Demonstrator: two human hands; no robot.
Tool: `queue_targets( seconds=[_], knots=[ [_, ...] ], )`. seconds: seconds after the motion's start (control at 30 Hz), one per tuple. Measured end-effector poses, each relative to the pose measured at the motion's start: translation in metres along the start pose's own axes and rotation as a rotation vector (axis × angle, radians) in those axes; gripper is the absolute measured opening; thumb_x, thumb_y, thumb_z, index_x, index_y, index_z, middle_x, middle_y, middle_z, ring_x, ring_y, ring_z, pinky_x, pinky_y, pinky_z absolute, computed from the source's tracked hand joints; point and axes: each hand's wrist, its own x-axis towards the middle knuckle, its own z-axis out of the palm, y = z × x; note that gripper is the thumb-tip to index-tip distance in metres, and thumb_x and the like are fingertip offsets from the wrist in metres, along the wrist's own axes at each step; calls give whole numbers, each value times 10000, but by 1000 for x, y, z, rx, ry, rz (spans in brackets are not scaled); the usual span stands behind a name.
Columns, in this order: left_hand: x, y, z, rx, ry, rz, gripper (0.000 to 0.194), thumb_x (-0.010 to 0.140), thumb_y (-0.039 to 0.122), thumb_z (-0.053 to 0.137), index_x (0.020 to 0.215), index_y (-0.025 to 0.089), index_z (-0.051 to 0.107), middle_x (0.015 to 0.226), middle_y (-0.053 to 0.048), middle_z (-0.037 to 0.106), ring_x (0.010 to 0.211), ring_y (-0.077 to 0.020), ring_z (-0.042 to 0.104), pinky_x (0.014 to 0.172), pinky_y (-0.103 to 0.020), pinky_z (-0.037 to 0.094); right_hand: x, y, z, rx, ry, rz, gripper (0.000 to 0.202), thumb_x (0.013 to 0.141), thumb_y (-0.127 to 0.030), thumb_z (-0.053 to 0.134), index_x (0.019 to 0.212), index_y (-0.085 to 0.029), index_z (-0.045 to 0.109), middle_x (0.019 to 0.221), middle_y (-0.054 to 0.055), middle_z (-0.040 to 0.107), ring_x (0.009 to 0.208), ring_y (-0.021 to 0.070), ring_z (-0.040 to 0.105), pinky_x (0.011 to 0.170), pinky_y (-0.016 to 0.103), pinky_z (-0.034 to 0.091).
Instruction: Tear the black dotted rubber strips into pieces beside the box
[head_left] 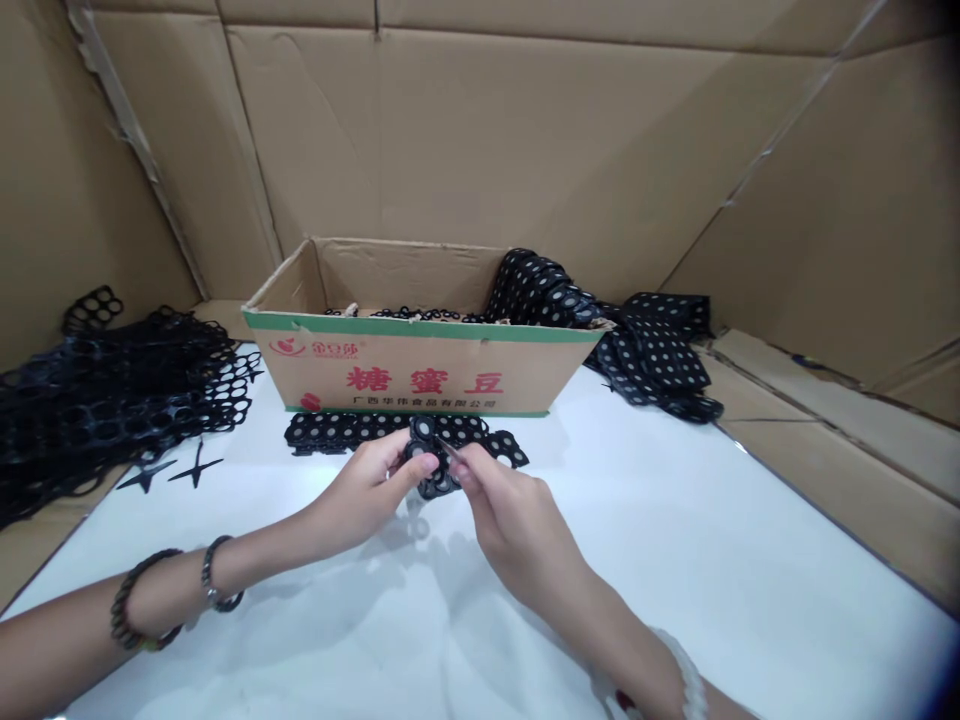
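Note:
Near the middle of the view, my left hand [390,477] pinches a small black sheet [433,488] with round grey discs in it. My right hand [499,497] is closed on a thin pointed tool [450,450], its tip touching or close to the sheet's upper part. Behind both hands, a black strip with grey dots [330,432] lies along the foot of the cardboard box [420,365].
Black perforated lattice sheets [112,395] are heaped at the left, beside two star-shaped black scraps [196,466]. Dotted black sheets [652,350] hang over the box's right end onto the table [675,520]. Cardboard walls [465,130] enclose the back and sides.

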Motion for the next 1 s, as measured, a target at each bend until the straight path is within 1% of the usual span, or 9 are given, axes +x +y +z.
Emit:
queue_targets(
  seconds=[0.07, 0.17, 0.3, 0.37, 0.5, 0.6, 0.77, 0.9, 1.0],
  knots=[
    [0, 0, 0, 52, 14, 15, 286, 828, 397, 368, 772, 153, 505, 711, 0, 522, 672, -119, 463, 589, -218, 364, 1, 2, 3, -103, -19, 11, 222, 873, -246, 225, 792, -199, 427, 651, -8, 539, 491, 109, 465, 446, 208, 252],
    [1, -2, 0, 159, 44, 40, 289, 832, 383, 365, 714, 151, 491, 637, 15, 498, 618, -110, 456, 548, -210, 356, 1, 2, 5, -181, -51, 29, 222, 872, -237, 223, 804, -200, 431, 628, -16, 546, 461, 104, 452, 428, 208, 209],
    [0, -5, 0, 376, 99, 90, 313, 841, 360, 358, 603, 163, 409, 560, 37, 433, 531, -94, 405, 493, -205, 314, 1, 0, 7, -315, -98, 51, 192, 863, -217, 244, 800, -202, 425, 587, -29, 539, 435, 102, 436, 416, 219, 159],
    [0, -8, 0, 516, 112, 144, 321, 850, 334, 350, 578, 167, 375, 555, 33, 430, 532, -101, 403, 518, -220, 315, 1, -1, 9, -404, -123, 56, 166, 847, -184, 265, 816, -199, 427, 579, -27, 542, 425, 103, 434, 412, 232, 139],
    [0, -15, -1, 706, 71, 216, 320, 870, 291, 299, 583, 170, 373, 560, 10, 455, 573, -131, 431, 581, -260, 326, 2, 0, 13, -534, -176, 53, 150, 819, -138, 302, 876, -202, 425, 578, -25, 560, 430, 115, 461, 410, 252, 106],
    [2, -19, -2, 678, 43, 173, 311, 872, 281, 283, 592, 173, 363, 576, 8, 456, 572, -131, 427, 565, -256, 320, 4, 1, 15, -558, -187, 45, 133, 827, -156, 310, 884, -212, 417, 587, -27, 577, 442, 122, 491, 410, 256, 98],
    [6, -25, -2, 501, -5, 74, 276, 870, 275, 279, 627, 175, 362, 642, 12, 462, 613, -123, 437, 580, -244, 332, 8, 2, 16, -593, -188, 41, 119, 840, -177, 306, 866, -215, 415, 567, -20, 579, 470, 140, 532, 409, 259, 98],
    [6, -26, 0, 454, 12, 68, 280, 864, 292, 280, 625, 173, 365, 639, 18, 442, 598, -116, 420, 566, -241, 322, 8, 0, 17, -585, -188, 46, 117, 835, -158, 311, 851, -214, 413, 550, -18, 575, 477, 140, 548, 413, 258, 103],
    [4, -24, 3, 449, 42, 78, 307, 859, 294, 288, 589, 168, 363, 596, 28, 423, 567, -106, 401, 545, -234, 306, 6, -2, 17, -595, -182, 49, 143, 792, -106, 340, 851, -214, 412, 550, -17, 580, 482, 142, 557, 415, 258, 102]
  ],
)
